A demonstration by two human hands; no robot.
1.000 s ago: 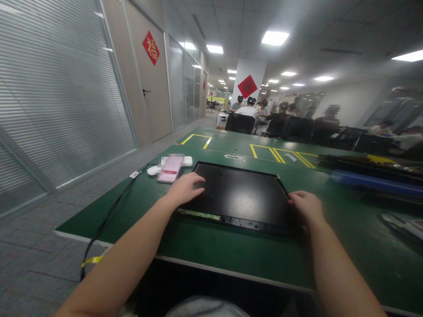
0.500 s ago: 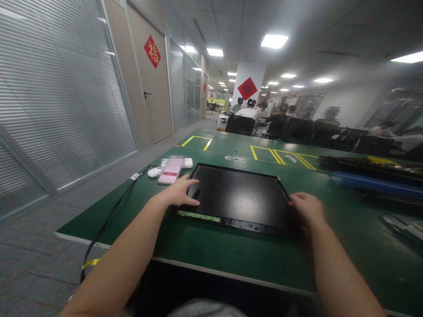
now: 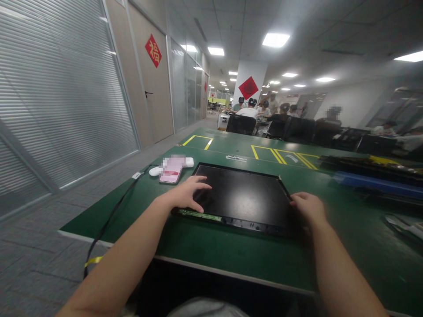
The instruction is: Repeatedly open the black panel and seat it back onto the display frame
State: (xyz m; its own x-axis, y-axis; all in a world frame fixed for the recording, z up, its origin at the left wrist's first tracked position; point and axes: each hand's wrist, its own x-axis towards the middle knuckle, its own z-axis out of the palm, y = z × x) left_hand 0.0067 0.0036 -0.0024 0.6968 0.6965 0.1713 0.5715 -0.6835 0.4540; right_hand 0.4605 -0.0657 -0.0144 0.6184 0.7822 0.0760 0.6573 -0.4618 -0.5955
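Panel's [image 3: 243, 196] right edge under right hand [image 3: 309, 209]

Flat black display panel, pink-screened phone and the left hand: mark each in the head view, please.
Flat black display panel [image 3: 244, 196], head view, middle of its glossy face.
Pink-screened phone [image 3: 171, 171], head view, centre of its lit screen.
Left hand [image 3: 187, 194], head view, back of the hand.

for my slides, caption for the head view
Left hand and right hand rest on a black panel on a green table.
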